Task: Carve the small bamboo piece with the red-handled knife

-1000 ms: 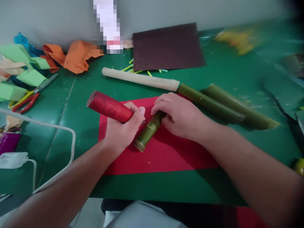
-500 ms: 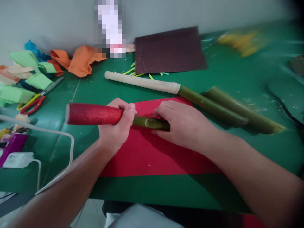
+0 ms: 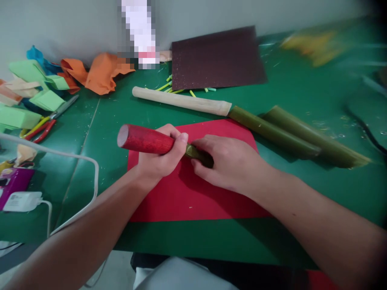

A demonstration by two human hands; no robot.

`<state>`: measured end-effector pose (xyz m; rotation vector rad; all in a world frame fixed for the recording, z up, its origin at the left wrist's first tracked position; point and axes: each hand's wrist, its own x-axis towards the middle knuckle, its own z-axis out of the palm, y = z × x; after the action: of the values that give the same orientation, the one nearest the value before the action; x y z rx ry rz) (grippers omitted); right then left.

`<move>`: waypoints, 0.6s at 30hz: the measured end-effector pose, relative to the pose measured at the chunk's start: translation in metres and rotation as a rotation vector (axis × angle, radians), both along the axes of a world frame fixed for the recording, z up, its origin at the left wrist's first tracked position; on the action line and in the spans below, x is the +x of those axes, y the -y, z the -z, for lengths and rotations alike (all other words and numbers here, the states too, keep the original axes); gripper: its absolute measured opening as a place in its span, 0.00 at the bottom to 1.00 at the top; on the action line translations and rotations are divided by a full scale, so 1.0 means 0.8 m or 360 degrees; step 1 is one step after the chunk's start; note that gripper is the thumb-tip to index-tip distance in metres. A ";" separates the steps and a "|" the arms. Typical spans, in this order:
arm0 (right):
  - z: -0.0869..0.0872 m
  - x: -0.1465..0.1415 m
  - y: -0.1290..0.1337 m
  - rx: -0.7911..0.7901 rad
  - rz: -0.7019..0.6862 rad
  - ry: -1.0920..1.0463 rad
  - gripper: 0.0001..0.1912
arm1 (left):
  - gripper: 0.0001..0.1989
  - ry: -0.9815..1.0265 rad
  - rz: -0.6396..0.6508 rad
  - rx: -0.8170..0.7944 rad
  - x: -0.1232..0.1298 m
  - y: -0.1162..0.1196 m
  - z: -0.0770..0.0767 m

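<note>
My left hand grips the red tube; my right hand grips the green bamboo, above the red paper. Whether they're joined yet, my hands hide.

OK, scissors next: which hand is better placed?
Left, I'd say: the left hand is nearer the scissors, and the right hand would likely cross it. Neither is free, though: the left's grip is on the red cylinder, the right's on the green tube.
</note>
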<state>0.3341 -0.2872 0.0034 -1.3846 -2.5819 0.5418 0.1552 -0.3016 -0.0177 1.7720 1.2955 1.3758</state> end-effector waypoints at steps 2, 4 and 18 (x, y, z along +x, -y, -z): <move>0.002 0.000 -0.001 -0.0021 -0.0007 -0.0042 0.12 | 0.15 -0.0031 0.0033 0.0037 0.001 0.001 -0.001; 0.003 -0.001 -0.002 -0.0047 -0.0012 -0.0081 0.13 | 0.15 -0.0048 0.0054 0.0045 0.002 0.000 0.000; 0.006 -0.007 0.000 -0.0073 0.0047 -0.0112 0.14 | 0.15 0.0041 -0.0032 -0.0079 0.002 -0.007 0.005</move>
<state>0.3286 -0.2871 -0.0015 -1.3891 -2.5048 0.6370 0.1565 -0.2962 -0.0217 1.7074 1.3258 1.3613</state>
